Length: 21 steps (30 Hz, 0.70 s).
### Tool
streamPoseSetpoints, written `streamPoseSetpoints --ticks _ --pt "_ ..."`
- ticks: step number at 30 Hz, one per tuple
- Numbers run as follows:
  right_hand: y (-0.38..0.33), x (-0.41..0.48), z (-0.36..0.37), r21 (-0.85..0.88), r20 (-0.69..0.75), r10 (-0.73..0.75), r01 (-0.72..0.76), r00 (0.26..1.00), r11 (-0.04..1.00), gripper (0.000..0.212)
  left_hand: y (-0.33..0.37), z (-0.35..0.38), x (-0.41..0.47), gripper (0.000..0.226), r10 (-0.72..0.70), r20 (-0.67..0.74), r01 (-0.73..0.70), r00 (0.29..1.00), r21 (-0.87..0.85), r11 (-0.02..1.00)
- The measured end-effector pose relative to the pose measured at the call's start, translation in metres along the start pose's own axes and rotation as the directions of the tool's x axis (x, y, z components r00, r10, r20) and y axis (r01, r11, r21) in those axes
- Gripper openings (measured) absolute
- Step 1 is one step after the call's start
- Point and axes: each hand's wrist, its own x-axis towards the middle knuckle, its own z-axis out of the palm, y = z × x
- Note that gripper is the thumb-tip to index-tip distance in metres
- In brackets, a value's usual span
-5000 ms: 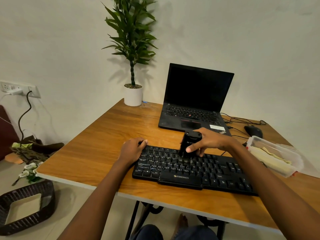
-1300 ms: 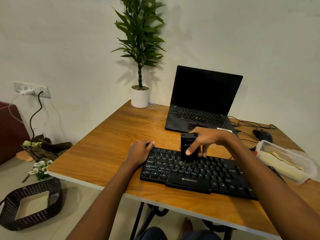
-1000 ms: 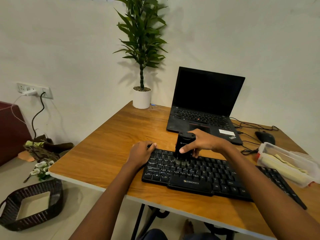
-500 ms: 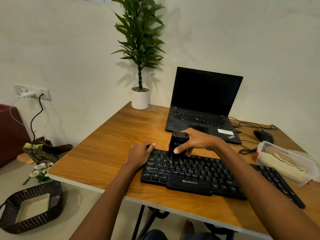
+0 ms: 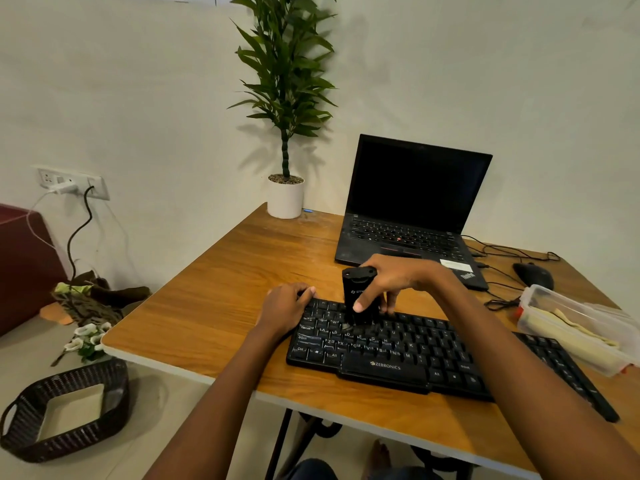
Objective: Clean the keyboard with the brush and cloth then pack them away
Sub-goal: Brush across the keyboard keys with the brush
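The right hand [image 5: 391,282] had its fingers clamped round the upright black brush [image 5: 358,296], bristles on the upper-left keys of the Zebronics keyboard [image 5: 415,348]. The left hand [image 5: 285,304] curled its fingers over the far corner. Short, light strokes along each row would likely serve best.

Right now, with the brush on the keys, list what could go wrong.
1. The keyboard lies near the front edge of the table, and the left hand holds only its left end; hard strokes might skew it.
2. The brush in the right hand works just in front of the open laptop; flicked dust may land there.
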Motion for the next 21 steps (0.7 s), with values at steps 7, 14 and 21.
streamPoseSetpoints --ticks 7,14,21 --pt "0.002 0.000 0.000 0.013 -0.018 -0.003 0.003 1.000 1.000 0.028 -0.003 0.003 0.002 0.031 0.006 -0.002 -0.006 1.000 -0.014 1.000" --pt "0.009 0.002 0.008 0.098 -0.096 -0.080 0.089 0.992 0.991 0.024 -0.006 0.005 0.005 0.031 -0.003 -0.007 0.003 1.000 -0.011 1.000" --pt "0.011 0.000 0.005 0.107 -0.084 -0.084 0.093 0.993 0.990 0.026 -0.004 0.003 0.004 0.030 0.003 -0.018 -0.003 1.000 0.000 1.000"
